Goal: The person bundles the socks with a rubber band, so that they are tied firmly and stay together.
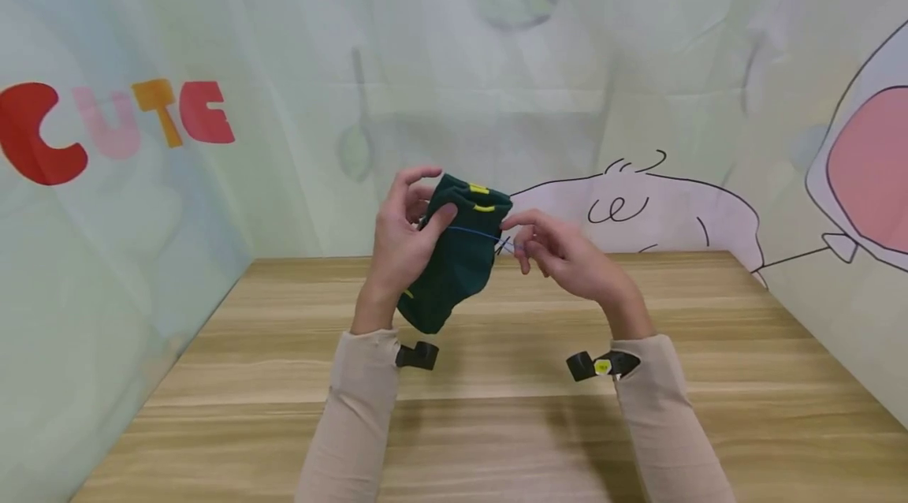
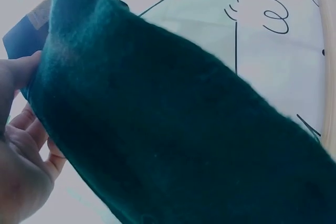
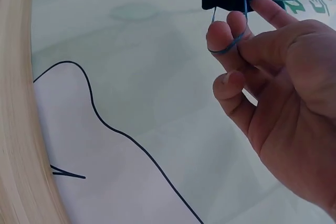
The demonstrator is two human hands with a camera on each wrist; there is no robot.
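A folded dark green cloth with short yellow strips near its upper end hangs at a slant above the table. My left hand grips its upper left side, thumb on the front face. In the left wrist view the green cloth covers much of the picture and hides part of that hand. Across the cloth runs a thin blue rubber band. My right hand pinches the band to the right of the cloth; the right wrist view shows the blue band looped over the fingertips.
Below the hands lies a wood-grain table. A pale printed curtain stands behind it and along both sides, with coloured letters on the left. Each wrist carries a black camera mount.
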